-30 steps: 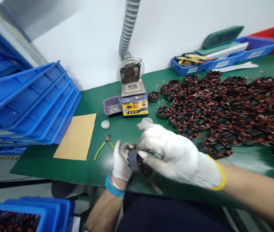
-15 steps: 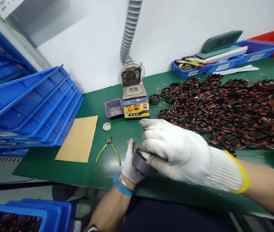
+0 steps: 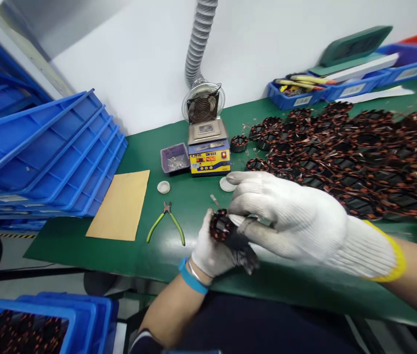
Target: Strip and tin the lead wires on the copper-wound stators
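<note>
Both hands wear white knit gloves over the near edge of the green bench (image 3: 138,255). My left hand (image 3: 208,253) is wrapped round a dark motor stator with copper windings (image 3: 223,228), tilted so its wound face shows. My right hand (image 3: 289,216) lies over it from the right, thumb and a finger pinched at the stator's side, the other fingers stretched out. What the pinch holds is too small to see.
A large heap of similar stators (image 3: 359,152) covers the right of the bench. Behind the hands stand a yellow and blue solder pot (image 3: 208,150) with a small fan and a grey hose. Green-handled cutters (image 3: 166,223), a brown sheet (image 3: 122,204), white caps and stacked blue trays (image 3: 46,157) lie left.
The stator has been turned in my left hand: its grey side faced me before, its copper-wound face shows now. Both hands have shifted slightly right.
</note>
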Demonstrator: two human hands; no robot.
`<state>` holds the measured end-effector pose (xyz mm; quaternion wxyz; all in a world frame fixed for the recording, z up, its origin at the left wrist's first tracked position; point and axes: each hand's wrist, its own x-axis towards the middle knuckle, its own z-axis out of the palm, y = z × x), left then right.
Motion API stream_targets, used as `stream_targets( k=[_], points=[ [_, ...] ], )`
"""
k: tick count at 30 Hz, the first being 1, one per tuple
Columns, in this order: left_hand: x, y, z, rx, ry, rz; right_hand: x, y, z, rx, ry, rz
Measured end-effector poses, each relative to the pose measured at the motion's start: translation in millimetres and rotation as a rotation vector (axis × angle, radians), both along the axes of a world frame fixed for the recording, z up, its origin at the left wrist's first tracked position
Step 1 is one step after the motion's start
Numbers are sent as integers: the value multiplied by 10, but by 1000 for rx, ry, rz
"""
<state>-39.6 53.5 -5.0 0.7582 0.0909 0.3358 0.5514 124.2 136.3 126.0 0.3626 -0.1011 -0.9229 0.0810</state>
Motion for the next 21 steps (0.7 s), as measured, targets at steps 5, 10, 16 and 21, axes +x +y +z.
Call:
stream_targets(
  k=[5,10,16,21],
  points=[
    [53,-97,22,171,3,-5,192,68,-301,-203,5,-204],
    [139,-131,108,147,29,259,293,137,-485,-837,325,-316],
    [115,-83,143,29,56,401,392,100,-801,-427,261,-293],
    [126,-32,271,-71,30,457,201,23,-962,131,57,-73]
  ],
)
